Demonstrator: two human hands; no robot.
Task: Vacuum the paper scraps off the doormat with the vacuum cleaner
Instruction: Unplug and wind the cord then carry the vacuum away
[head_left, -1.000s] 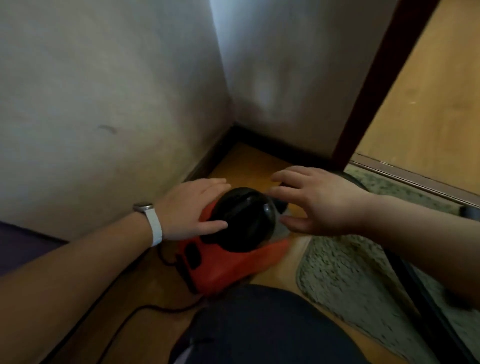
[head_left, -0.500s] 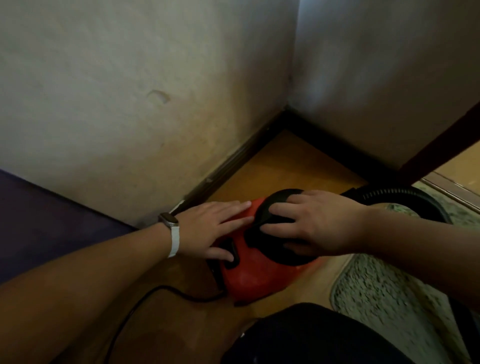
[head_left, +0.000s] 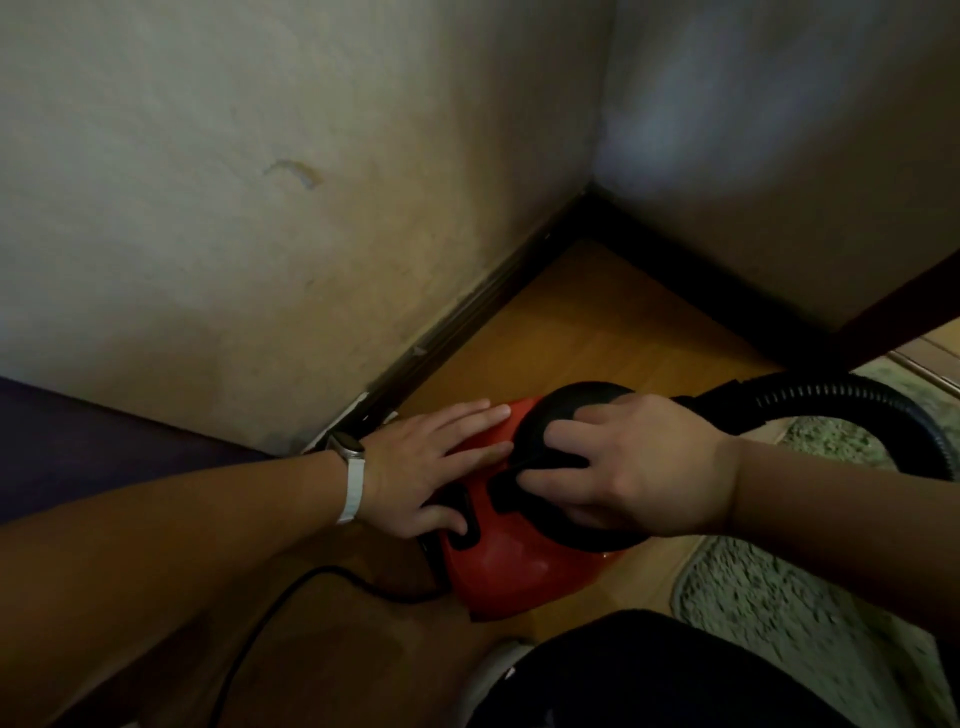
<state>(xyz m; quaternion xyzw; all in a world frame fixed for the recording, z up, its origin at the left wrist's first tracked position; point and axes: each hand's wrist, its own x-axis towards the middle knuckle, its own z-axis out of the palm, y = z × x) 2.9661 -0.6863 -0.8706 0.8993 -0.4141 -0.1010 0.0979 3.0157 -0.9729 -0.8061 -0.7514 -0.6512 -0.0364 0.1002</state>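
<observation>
The walls (head_left: 208, 208) meet in a corner beyond my hands, and the wooden floor (head_left: 597, 322) runs from that corner down under them. The grey doormat (head_left: 779, 613) lies on the floor below my right hand (head_left: 639, 467) and continues behind my right wrist. The vacuum cleaner (head_left: 519, 566), red with a black round top, stands on the floor directly under both hands, just beside the edge of the doormat. Its black ribbed hose (head_left: 831, 400) leaves the top beyond my right hand and curves over the doormat. My right hand grips the black top with curled fingers. My left hand (head_left: 415, 467) lies flat on the red body, fingers straight and together, the thumb on a black recessed part. A black cord (head_left: 270, 613) runs from the vacuum cleaner under my left forearm. A white-strapped watch (head_left: 349, 452) sits on my left wrist.
</observation>
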